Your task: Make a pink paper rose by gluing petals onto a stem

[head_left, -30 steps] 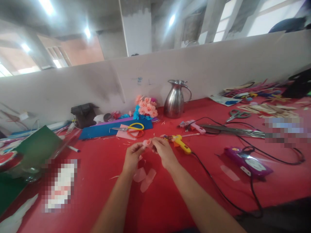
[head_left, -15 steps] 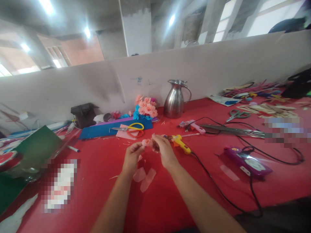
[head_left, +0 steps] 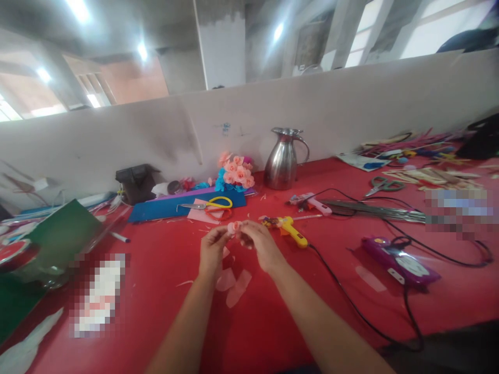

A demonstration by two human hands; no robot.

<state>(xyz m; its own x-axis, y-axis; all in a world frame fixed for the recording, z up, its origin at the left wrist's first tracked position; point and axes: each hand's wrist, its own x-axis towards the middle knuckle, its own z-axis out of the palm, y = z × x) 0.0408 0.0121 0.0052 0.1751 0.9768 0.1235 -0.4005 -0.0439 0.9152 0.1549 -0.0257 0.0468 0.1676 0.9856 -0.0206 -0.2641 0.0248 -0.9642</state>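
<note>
A pink flower (head_left: 234, 227) sits between two hands above a red tabletop (head_left: 163, 275), pinched by the left hand's (head_left: 212, 248) fingertips; the right hand's (head_left: 260, 241) bent fingers meet its other side, their grip unclear. Pink pieces (head_left: 238, 289) lie below, a yellow glue gun (head_left: 293, 232) just right. Tabletop stretches leftward toward a green sheet (head_left: 70, 228); its near edge shows lower right.

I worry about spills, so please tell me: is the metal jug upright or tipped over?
Upright: the metal jug stands on its base on the red table, with its spout at the top.
</note>
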